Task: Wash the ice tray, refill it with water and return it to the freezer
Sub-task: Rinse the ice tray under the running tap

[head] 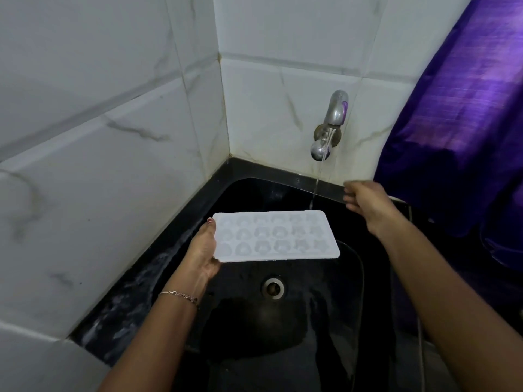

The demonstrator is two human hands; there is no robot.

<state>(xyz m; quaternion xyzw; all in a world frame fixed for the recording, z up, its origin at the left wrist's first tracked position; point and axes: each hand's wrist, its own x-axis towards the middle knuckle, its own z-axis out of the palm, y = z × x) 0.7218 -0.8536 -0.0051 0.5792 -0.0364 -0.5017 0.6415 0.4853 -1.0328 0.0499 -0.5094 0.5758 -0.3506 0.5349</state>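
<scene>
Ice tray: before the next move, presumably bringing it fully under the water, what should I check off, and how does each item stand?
1. Tap running: ok, a thin water stream falls.
2. Ice tray securely held: ok, the left hand grips its left short end.
3. Tray over the sink: ok.
4. Stream landing in the cells: cannot tell; it drops at the tray's far right corner.
5. Right hand free to help: ok, it holds nothing, beside the stream.
6. Cells clean: cannot tell.

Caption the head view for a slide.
Left hand holds the ice tray over the black sink, near a thin stream from the tap.
</scene>
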